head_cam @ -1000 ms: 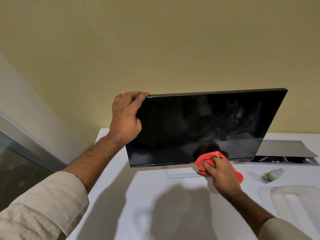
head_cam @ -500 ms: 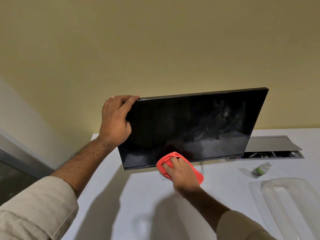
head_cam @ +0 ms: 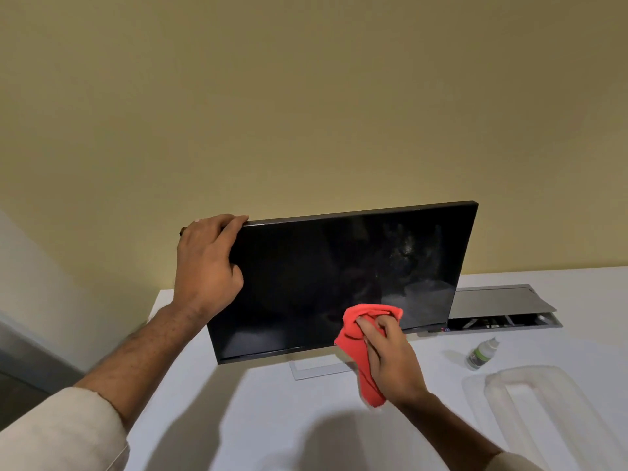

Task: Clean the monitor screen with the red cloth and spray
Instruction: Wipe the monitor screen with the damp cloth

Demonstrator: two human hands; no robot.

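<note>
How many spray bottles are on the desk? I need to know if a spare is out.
1. The spray bottle stands on the white desk, right of the monitor. Another could be hidden behind the monitor.

Single head-worn view, close, angled forward onto monitor (head_cam: 339, 283), white table (head_cam: 272, 419) and wall (head_cam: 306, 96).

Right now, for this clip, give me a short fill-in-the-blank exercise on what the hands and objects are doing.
1. The left hand grips the monitor at its top ____ corner.
2. The right hand presses a ____ cloth against the lower part of the screen.
3. The small spray bottle stands on the white desk, held by ____ hand.
4. The smudges that show on the screen lie mostly on its ____ half.

Missing words: left; red; neither; right
</note>
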